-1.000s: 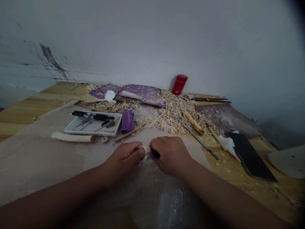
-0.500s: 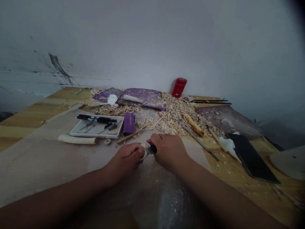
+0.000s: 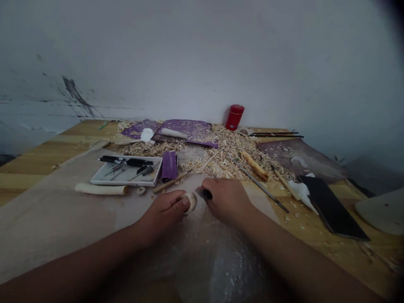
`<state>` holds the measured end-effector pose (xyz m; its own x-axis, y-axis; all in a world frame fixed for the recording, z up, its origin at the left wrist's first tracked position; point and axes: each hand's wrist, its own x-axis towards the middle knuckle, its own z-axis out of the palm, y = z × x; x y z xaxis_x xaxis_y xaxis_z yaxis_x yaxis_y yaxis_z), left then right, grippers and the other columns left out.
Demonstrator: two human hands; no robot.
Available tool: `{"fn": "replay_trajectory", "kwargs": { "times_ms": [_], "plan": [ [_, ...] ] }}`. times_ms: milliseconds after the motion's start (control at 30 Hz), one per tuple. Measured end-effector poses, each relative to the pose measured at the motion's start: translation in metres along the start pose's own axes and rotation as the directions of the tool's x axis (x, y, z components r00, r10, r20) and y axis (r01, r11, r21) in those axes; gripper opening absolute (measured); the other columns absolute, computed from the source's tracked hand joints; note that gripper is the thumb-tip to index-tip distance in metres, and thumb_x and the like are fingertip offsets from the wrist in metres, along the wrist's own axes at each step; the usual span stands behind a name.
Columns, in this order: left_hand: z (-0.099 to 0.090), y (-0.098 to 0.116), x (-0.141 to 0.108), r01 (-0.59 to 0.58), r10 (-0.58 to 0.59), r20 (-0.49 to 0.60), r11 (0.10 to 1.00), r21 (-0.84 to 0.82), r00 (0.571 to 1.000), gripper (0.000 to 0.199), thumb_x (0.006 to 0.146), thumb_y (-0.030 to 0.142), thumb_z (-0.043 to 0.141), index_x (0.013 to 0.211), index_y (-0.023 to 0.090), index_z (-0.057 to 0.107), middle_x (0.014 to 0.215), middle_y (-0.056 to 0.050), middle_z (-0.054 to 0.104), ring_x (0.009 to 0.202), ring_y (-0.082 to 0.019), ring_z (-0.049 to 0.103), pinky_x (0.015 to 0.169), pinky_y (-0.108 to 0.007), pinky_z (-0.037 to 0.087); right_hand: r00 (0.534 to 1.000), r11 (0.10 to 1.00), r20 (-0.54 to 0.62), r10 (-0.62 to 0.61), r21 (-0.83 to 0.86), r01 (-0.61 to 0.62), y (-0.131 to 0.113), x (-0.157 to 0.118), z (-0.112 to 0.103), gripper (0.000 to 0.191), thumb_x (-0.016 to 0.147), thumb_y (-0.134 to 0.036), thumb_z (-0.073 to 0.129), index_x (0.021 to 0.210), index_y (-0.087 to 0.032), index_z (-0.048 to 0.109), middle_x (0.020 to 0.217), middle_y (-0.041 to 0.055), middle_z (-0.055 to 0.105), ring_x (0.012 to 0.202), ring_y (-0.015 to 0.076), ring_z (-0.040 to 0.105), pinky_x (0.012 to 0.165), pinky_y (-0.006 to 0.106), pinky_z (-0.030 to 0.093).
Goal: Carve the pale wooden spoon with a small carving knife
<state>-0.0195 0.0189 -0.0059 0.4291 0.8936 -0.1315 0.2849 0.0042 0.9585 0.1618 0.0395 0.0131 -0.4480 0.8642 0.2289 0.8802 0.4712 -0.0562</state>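
Left hand (image 3: 166, 209) holds a small piece of wood (image 3: 191, 203) tight to keep it from moving. Just beside it, the clenched right hand (image 3: 226, 201) grips a knife (image 3: 206, 194) by its black handle, close to the wood.

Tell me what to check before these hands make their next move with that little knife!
1. Left hand holding the small pale carving: ok.
2. Right hand holding the black-handled knife: ok.
3. Edge of the knife aimed away from the left hand: cannot tell, it is too small and blurred.
4. Tray of tools apart from both hands: ok.
5. Long steel tool apart from the right hand: ok.
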Motion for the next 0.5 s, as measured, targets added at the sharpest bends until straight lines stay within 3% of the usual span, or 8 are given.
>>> {"fn": "replay_trajectory", "kwargs": {
  "times_ms": [133, 300, 500],
  "plan": [
    [0.001, 0.000, 0.001, -0.006, 0.007, 0.031, 0.998, -0.057, 0.999, 0.028, 0.078, 0.040, 0.040, 0.062, 0.017, 0.039, 0.053, 0.006, 0.030, 0.045, -0.007, 0.027, 0.041, -0.019, 0.021, 0.995, 0.995, 0.054, -0.088, 0.052, 0.085, -0.013, -0.007, -0.003, 0.021, 0.080, -0.032, 0.037, 0.079, -0.021, 0.054, 0.071, 0.0018, 0.062, 0.064, 0.0149, 0.055, 0.053, 0.025, 0.027],
    [0.003, 0.000, -0.002, 0.011, -0.004, 0.061, 0.995, -0.104, 0.998, 0.028, 0.077, 0.042, 0.041, 0.066, 0.016, 0.041, 0.055, 0.006, 0.031, 0.046, -0.006, 0.026, 0.040, -0.018, 0.022, 0.989, 0.992, 0.091, -0.114, 0.067, 0.109, -0.014, -0.008, -0.003, 0.015, 0.076, -0.028, 0.041, 0.080, -0.021, 0.054, 0.070, 0.0011, 0.061, 0.062, 0.0146, 0.054, 0.052, 0.025, 0.025],
    [0.004, 0.002, -0.010, -0.018, 0.039, 0.104, 0.980, -0.196, 0.994, 0.027, 0.078, 0.041, 0.041, 0.066, 0.016, 0.041, 0.056, 0.006, 0.031, 0.046, -0.005, 0.025, 0.040, -0.017, 0.022, 0.992, 0.985, -0.007, -0.125, 0.123, 0.125, -0.020, -0.009, -0.004, 0.018, 0.078, -0.029, 0.039, 0.076, -0.020, 0.054, 0.067, 0.0016, 0.061, 0.061, 0.0145, 0.053, 0.053, 0.026, 0.026]
  ]
}}
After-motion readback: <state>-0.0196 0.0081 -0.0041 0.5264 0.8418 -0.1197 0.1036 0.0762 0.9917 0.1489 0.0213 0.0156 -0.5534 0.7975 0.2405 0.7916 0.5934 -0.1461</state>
